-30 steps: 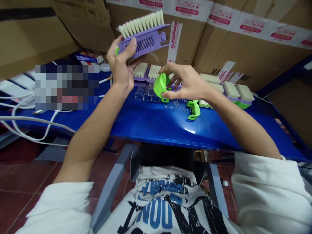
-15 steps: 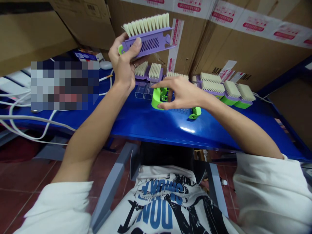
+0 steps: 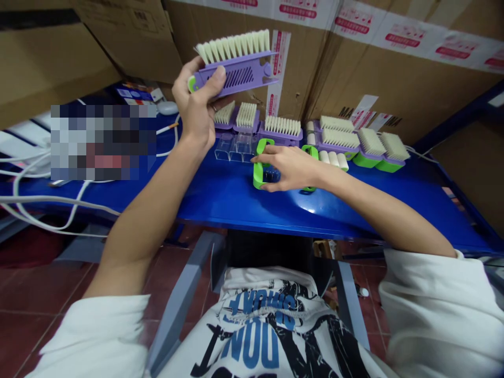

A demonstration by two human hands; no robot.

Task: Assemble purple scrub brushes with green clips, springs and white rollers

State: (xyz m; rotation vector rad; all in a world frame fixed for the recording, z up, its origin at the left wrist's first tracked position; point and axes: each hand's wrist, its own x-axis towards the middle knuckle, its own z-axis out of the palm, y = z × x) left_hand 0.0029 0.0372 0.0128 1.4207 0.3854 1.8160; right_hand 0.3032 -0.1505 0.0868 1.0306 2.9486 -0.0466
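My left hand [image 3: 197,105] is raised above the blue table [image 3: 236,197] and grips a purple brush [image 3: 236,65] with cream bristles pointing up. My right hand [image 3: 289,168] lies low on the table, its fingers closed on a green plastic handle piece [image 3: 259,169] that rests on the surface. A second green piece [image 3: 311,152] shows just behind that hand.
Purple and green brushes [image 3: 340,137] stand in a row along the back of the table, with clear plastic covers [image 3: 234,148] beside them. Cardboard boxes [image 3: 354,63] form a wall behind. White cables [image 3: 47,205] hang at the left.
My right hand has lowered the green piece from mid-air down onto the table. My left hand has kept the purple brush raised, shifting only slightly.
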